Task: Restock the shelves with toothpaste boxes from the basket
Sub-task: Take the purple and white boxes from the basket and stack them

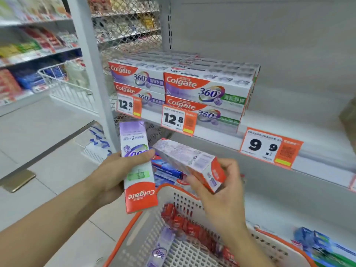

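Left hand point(112, 170) grips upright purple-white toothpaste box point(137, 166); right hand point(221, 189) pinches tilted white-orange toothpaste box point(189, 162), over perforated white basket w/ orange rim point(192, 205). White shelf point(317, 151) at far right, stacked toothpaste boxes point(183, 87) at its left end.

Left grip point(113, 171), right grip point(217, 191) clenched

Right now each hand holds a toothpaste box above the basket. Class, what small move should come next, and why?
Probably lift the right hand and slide its box onto the green-label stack. The left box shows a green label too, and the shelf beside that stack is bare.
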`<state>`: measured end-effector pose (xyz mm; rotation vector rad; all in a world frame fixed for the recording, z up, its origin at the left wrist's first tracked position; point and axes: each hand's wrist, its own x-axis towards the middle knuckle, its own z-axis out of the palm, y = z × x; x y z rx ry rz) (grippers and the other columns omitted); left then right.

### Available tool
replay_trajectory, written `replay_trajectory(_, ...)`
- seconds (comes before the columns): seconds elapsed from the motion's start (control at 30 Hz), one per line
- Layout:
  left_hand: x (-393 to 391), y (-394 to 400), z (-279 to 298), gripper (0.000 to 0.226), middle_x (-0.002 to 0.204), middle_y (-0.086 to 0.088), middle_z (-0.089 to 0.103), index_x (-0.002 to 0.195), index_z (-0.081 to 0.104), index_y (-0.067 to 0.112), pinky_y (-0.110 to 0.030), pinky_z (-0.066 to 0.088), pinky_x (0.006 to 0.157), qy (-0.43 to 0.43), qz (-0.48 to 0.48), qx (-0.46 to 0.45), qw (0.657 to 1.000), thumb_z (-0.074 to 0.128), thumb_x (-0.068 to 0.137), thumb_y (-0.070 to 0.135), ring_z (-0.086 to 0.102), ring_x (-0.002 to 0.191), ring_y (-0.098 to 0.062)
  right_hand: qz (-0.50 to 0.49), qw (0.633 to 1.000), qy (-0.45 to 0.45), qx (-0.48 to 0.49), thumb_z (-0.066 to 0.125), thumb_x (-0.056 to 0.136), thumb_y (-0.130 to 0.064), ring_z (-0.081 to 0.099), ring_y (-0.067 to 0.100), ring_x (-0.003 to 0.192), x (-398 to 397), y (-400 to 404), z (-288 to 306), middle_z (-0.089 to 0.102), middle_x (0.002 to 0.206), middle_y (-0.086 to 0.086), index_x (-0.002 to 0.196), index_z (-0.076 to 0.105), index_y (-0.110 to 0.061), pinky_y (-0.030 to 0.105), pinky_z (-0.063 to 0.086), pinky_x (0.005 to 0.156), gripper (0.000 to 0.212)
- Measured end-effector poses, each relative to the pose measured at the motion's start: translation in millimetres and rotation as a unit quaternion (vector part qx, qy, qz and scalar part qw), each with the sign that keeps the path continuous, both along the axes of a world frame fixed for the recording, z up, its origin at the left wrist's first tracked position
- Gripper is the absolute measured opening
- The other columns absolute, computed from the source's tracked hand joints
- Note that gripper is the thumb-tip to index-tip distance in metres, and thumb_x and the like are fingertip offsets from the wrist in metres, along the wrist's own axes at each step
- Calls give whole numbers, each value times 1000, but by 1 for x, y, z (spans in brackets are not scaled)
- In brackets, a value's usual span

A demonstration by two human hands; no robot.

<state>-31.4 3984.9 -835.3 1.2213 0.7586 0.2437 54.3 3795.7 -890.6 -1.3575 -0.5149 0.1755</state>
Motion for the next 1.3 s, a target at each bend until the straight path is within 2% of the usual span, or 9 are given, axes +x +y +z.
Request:
replay_trajectory(0.13, -3, -11, -1, 45, 99, -20, 76, 107, 70, 2, -44, 63, 70, 31, -30, -46, 998, 78, 66, 19, 75, 83, -36, 90, 985, -145, -17, 67, 76, 24, 43, 10, 141, -21, 13, -25, 61, 134, -17, 103, 58, -33, 26, 41, 109, 64)
replay_trajectory(0.23, -6, -15, -5, 56, 103, -25, 74, 114, 69, 1, -51, 60, 80, 70, -25, -56, 996, 83, 62, 18, 73, 91, -41, 133, 974, -171, -61, 54, 72, 28, 28, 7, 149, -27, 12, -30, 55, 141, -20, 106, 54, -30, 24, 34, 114, 68)
replay_trajectory(0.37, -3, -16, -7, 47, 94, -23, 76, 104, 71, 3, -45, 63, 66, 94, -15, -42, 995, 83, 60, 14, 75, 71, -35, 222, 956, -164, -104, 52, 71, 23, 17, 4, 152, -18, 6, -19, 39, 154, -19, 114, 53, -31, 17, 32, 112, 70)
replay_trajectory(0.47, -1, -12, -4, 52, 95, -23, 75, 108, 70, 2, -46, 63, 63, 91, -13, -24, 996, 84, 58, 9, 75, 74, -36, 316, 944, -27, -97, 62, 77, 13, 34, 9, 145, -5, 6, 0, 26, 164, -2, 139, 48, -15, 23, 42, 107, 70)
replay_trajectory(0.67, -6, -14, 7, 53, 95, -22, 76, 106, 71, 2, -39, 60, 54, 49, -42, 13, 998, 88, 56, -1, 75, 69, -34, 242, 954, 172, -49, 81, 76, -44, 66, 19, 117, -10, 1, -8, 65, 131, -1, 134, 49, -31, 42, 56, 95, 68)
replay_trajectory(0.83, -11, -8, 17, 52, 100, -20, 76, 113, 69, 3, -45, 62, 66, 14, -57, 66, 996, 84, 63, 3, 75, 83, -40, 273, 939, 207, -17, 74, 77, -19, 73, 35, 99, -14, 7, 6, 74, 110, 16, 131, 51, -17, 43, 61, 82, 59)
replay_trajectory(1.0, -11, 8, 36, 50, 98, -16, 77, 112, 69, 6, -41, 63, 67, -41, 1, 85, 996, 80, 66, 22, 75, 84, -36, 187, 980, 44, -42, 78, 77, -25, 73, 27, 98, -8, 16, 53, 77, 107, 3, 137, 52, -31, 56, 55, 93, 66)
replay_trajectory(1.13, -6, 23, 40, 44, 100, -18, 76, 116, 68, 5, -55, 53, 91, -83, 66, 60, 993, 81, 77, 18, 71, 97, -43, 78, 986, -132, -58, 84, 71, -24, 71, 6, 81, 18, 36, 127, 78, 95, -8, 134, 55, -35, 34, 60, 83, 70)
replay_trajectory(1.3, 10, 30, 31, 30, 87, -16, 76, 114, 63, 2, -27, 54, 50, -100, 77, 53, 991, 68, 85, 1, 73, 65, -26, -13, 935, -315, -159, 91, 69, -20, 67, -8, 91, 84, 87, 215, 74, 102, -15, 122, 71, -22, 24, 57, 87, 57)
